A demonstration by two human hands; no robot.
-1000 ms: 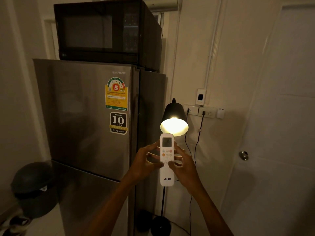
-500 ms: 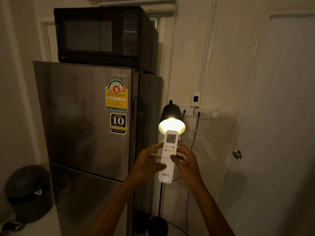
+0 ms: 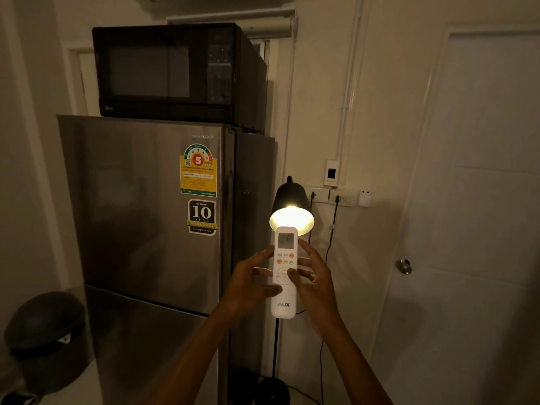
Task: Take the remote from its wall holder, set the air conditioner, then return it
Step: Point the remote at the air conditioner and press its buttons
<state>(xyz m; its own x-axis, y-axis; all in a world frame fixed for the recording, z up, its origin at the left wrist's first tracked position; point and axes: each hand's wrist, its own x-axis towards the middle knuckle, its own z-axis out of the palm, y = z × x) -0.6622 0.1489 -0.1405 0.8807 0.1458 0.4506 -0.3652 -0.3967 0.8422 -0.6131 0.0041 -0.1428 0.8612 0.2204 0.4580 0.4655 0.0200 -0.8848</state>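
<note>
A black bin (image 3: pixel 43 340) is sitting low at the left beside a steel Sharp fridge (image 3: pixel 140 229), which is carrying a black microwave (image 3: pixel 169 74). In front of the fridge's right edge, the left hand (image 3: pixel 248 290) is gripping a white AUX remote (image 3: pixel 285 273) upright, thumb across its lower face. The right hand (image 3: pixel 314 285) is clasping the other side, thumb pressing the round pad. The remote's top is overlapping the lit floor lamp (image 3: pixel 290 211).

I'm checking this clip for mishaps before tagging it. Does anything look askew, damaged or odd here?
Nothing stands out. The remote is upright and intact in the left hand and right hand; the microwave sits squarely on the fridge.
</note>
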